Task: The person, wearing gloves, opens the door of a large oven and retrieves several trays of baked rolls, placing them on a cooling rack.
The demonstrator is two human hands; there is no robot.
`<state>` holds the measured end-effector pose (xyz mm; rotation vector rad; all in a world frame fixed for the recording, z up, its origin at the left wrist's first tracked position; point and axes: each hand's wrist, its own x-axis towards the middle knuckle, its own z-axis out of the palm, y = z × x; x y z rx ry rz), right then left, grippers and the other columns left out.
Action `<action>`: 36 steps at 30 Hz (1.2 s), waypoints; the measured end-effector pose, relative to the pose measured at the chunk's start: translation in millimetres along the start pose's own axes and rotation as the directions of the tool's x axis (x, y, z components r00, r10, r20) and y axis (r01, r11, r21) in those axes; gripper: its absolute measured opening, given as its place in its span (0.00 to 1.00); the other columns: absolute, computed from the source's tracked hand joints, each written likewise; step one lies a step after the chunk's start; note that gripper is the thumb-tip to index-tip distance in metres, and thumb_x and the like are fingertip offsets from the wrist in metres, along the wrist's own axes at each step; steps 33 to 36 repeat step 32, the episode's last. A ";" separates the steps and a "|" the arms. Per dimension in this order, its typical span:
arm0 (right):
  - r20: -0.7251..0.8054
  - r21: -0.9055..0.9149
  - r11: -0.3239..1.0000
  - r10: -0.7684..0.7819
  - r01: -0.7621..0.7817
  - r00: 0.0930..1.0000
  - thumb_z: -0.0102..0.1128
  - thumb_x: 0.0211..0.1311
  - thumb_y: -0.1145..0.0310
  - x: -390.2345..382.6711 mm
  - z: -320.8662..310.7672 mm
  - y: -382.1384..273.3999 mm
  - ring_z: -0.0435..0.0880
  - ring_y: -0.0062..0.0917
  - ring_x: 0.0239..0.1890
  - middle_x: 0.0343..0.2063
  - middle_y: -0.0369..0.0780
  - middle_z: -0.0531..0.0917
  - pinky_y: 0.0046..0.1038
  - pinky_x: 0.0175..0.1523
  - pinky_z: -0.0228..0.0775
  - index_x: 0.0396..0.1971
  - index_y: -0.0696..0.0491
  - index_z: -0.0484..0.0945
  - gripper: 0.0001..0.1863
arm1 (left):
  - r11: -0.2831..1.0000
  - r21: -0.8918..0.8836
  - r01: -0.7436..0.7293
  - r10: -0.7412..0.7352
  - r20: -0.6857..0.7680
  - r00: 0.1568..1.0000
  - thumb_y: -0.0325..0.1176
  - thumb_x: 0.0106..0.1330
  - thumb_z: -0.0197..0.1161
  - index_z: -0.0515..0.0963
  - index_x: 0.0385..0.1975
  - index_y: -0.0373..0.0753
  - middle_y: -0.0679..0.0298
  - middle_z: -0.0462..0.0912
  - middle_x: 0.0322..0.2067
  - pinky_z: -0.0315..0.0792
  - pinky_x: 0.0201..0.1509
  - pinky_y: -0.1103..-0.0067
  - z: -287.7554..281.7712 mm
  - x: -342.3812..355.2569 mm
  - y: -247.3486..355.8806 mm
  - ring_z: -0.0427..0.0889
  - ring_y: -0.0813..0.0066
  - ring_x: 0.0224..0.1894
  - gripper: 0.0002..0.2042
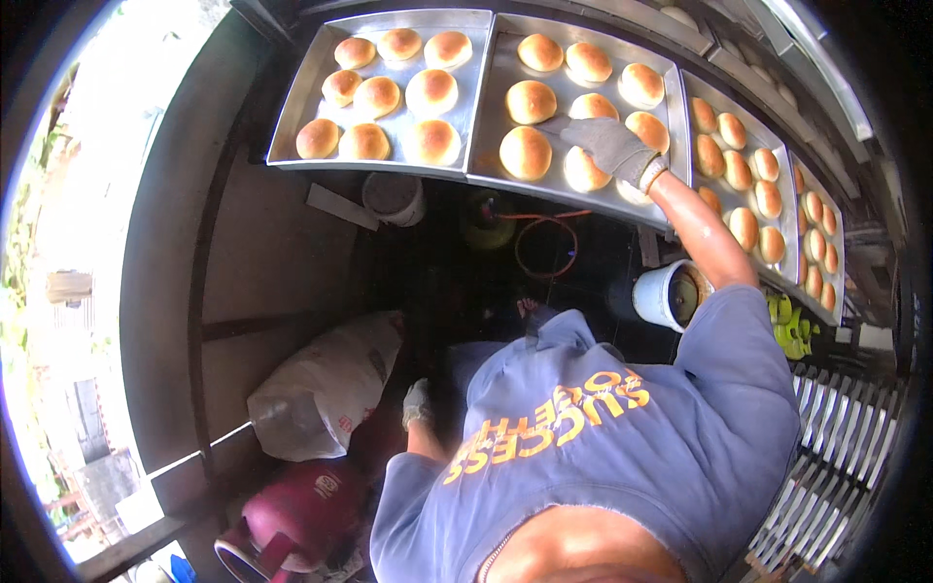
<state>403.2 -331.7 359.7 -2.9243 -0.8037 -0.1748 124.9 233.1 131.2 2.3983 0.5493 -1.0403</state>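
Observation:
My right hand point(612, 148), in a grey work glove, reaches over a metal tray point(494, 107) of round golden-brown buns point(532, 101). Its fingers are stretched out to the left, low among the buns, with no bun seen in its grasp. Whether the fingertips touch the tray or a bun, I cannot tell. My left hand point(418, 404), gloved too, hangs low beside my body, away from the trays; its fingers are too dark and small to read. Left of the reached-over tray, another tray point(301, 117) bears several more buns.
More bun trays point(692, 126) curve away to the right. Below stand a white bucket point(664, 296), a second bucket point(394, 199) and a hose point(546, 247). A white sack point(335, 379) and a dark red gas cylinder point(301, 510) lie at lower left. Stacked metal racks point(841, 428) fill the lower right.

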 end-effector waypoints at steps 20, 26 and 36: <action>-0.249 0.174 0.973 0.195 -0.154 0.949 0.58 0.58 0.66 -9.8 -50.4 79.3 0.84 0.43 0.44 0.38 0.49 0.85 0.42 0.49 0.75 0.50 0.50 0.81 0.19 | 0.991 -0.045 0.125 -0.124 0.028 0.992 0.57 0.65 0.51 0.77 0.59 0.41 0.51 0.72 0.64 0.62 0.70 0.64 165.2 -114.9 15.2 0.66 0.49 0.68 0.30; -0.307 -0.001 0.943 0.317 -0.333 0.897 0.56 0.60 0.63 -141.6 -87.5 37.7 0.85 0.45 0.40 0.37 0.50 0.85 0.43 0.46 0.77 0.46 0.51 0.82 0.16 | 0.948 0.285 -0.143 0.089 0.192 0.977 0.48 0.64 0.57 0.84 0.46 0.42 0.49 0.83 0.50 0.72 0.60 0.63 236.9 -204.0 11.3 0.78 0.52 0.59 0.19; -0.250 0.014 0.975 0.218 -0.221 0.943 0.54 0.66 0.68 -301.8 -145.9 13.8 0.84 0.37 0.50 0.50 0.45 0.84 0.38 0.57 0.74 0.57 0.49 0.78 0.20 | 0.741 0.323 -0.589 0.433 0.441 0.786 0.46 0.64 0.57 0.87 0.36 0.45 0.47 0.86 0.40 0.79 0.50 0.63 339.3 -207.7 -53.1 0.87 0.57 0.47 0.15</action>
